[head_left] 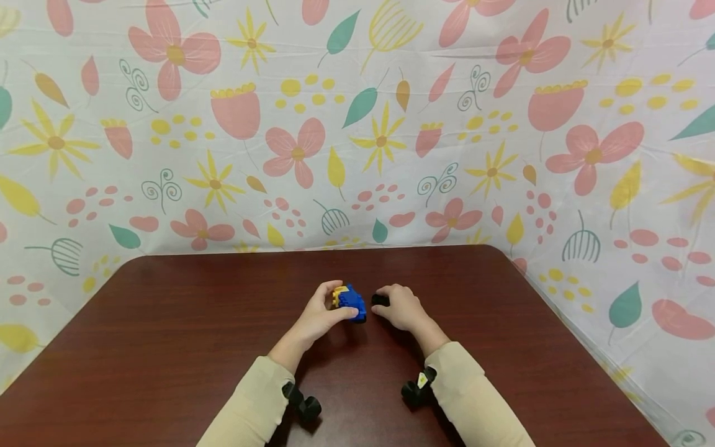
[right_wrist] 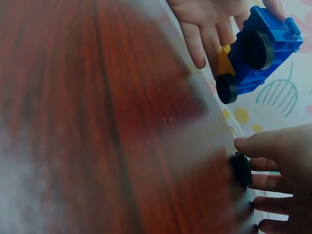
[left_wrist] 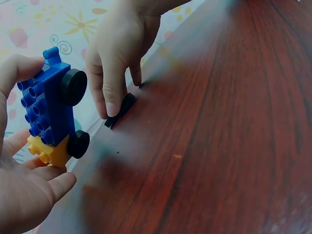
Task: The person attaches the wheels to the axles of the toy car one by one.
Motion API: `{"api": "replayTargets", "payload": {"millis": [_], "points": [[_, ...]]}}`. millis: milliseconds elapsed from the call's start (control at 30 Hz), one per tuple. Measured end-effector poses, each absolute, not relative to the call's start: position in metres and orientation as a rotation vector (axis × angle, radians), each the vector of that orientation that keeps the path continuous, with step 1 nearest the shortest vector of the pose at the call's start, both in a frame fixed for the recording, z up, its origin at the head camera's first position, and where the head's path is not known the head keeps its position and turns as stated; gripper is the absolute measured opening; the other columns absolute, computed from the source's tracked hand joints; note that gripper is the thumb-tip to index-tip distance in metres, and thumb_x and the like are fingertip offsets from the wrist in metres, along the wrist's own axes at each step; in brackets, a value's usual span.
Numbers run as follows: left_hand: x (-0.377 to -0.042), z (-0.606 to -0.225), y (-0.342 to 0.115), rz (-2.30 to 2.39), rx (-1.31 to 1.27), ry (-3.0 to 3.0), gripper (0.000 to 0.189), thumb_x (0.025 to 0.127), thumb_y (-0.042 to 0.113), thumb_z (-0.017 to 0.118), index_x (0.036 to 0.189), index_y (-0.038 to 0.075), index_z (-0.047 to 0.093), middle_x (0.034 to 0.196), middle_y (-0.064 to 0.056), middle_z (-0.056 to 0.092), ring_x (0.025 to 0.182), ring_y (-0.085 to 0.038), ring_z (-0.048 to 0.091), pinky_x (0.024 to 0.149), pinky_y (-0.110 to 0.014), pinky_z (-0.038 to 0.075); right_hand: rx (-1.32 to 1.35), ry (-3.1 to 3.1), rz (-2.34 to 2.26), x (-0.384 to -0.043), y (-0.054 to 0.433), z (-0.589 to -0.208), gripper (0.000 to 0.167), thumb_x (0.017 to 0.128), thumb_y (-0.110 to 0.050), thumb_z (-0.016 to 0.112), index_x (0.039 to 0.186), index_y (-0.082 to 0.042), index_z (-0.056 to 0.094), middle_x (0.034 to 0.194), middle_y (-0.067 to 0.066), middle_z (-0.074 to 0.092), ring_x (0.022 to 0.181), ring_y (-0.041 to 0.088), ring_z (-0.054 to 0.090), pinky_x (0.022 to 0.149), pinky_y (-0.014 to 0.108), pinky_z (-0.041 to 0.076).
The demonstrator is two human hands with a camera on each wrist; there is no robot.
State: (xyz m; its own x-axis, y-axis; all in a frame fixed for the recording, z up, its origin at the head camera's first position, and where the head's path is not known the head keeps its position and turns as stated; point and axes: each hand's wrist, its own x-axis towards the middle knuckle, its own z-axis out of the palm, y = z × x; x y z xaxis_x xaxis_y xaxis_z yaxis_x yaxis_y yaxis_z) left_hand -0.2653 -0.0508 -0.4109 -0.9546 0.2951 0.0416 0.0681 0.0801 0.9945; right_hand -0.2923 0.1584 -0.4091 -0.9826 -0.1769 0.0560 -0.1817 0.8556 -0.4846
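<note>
My left hand (head_left: 318, 320) holds a blue and yellow toy brick car (head_left: 350, 300) off the table, thumb on one end and fingers at the other. In the left wrist view, the car's blue body (left_wrist: 56, 105) shows studs along one side, and a yellow brick (left_wrist: 57, 152) sits at its lower end. Two black wheels (right_wrist: 257, 50) show on its near side in the right wrist view. To the right, my right hand (head_left: 406, 308) pinches a small black piece (right_wrist: 241, 170) low at the table surface. Its exact kind is unclear.
Both hands are above a dark reddish-brown wooden table (head_left: 223, 323). A white cloth with a flower print (head_left: 357, 124) hangs behind the table and along its right side. Black wrist devices (head_left: 301, 402) are worn at both beige sleeves (head_left: 472, 391).
</note>
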Motion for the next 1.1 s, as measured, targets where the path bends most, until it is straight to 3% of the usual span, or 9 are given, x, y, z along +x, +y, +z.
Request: {"api": "replayTargets", "payload": {"millis": [300, 500, 633, 900, 1100], "points": [[-0.266, -0.41, -0.05, 1.997, 0.377, 2.182, 0.073, 0.083, 0.018, 0.072, 0.143, 0.009, 0.031, 0.142, -0.016, 0.04, 0.129, -0.03, 0.044, 0.101, -0.043, 0.043, 0.295, -2.983, 0.719, -0.292, 0.154, -0.406, 0.035, 0.087, -0.027, 0.068, 0.116, -0.01, 0.066, 0.118, 0.012, 0.062, 0.115, 0.033, 0.052, 0.095, 0.056, 0.041], [-0.266, -0.411, -0.05, 1.981, 0.378, 2.186, 0.075, 0.083, 0.019, 0.072, 0.144, 0.008, 0.029, 0.145, -0.017, 0.037, 0.132, -0.032, 0.041, 0.103, -0.045, 0.041, 0.26, -3.032, 0.762, -0.287, 0.157, -0.402, 0.049, 0.081, -0.033, 0.073, 0.121, -0.007, 0.061, 0.118, 0.013, 0.06, 0.114, 0.033, 0.051, 0.095, 0.051, 0.043], [-0.266, -0.411, -0.05, 1.967, 0.373, 2.186, 0.075, 0.083, 0.021, 0.072, 0.144, 0.009, 0.031, 0.145, -0.015, 0.037, 0.132, -0.031, 0.042, 0.103, -0.044, 0.042, 0.281, -3.063, 0.777, -0.284, 0.159, -0.4, 0.054, 0.079, -0.028, 0.076, 0.123, -0.003, 0.059, 0.115, 0.014, 0.061, 0.109, 0.029, 0.057, 0.092, 0.046, 0.048], [-0.265, -0.412, -0.051, 1.941, 0.381, 2.193, 0.078, 0.082, 0.024, 0.073, 0.144, 0.009, 0.029, 0.146, -0.014, 0.035, 0.133, -0.031, 0.04, 0.103, -0.045, 0.042, 0.309, -3.085, 0.823, -0.283, 0.162, -0.397, 0.047, 0.079, -0.017, 0.075, 0.121, -0.002, 0.059, 0.105, 0.013, 0.065, 0.098, 0.025, 0.061, 0.085, 0.042, 0.051], [-0.266, -0.414, -0.051, 1.939, 0.384, 2.2, 0.076, 0.083, 0.023, 0.073, 0.144, 0.009, 0.03, 0.146, -0.014, 0.035, 0.133, -0.031, 0.04, 0.103, -0.045, 0.041, 0.299, -3.054, 0.847, -0.284, 0.164, -0.395, 0.037, 0.083, -0.017, 0.071, 0.117, -0.003, 0.062, 0.108, 0.013, 0.066, 0.101, 0.025, 0.061, 0.088, 0.042, 0.051]]}}
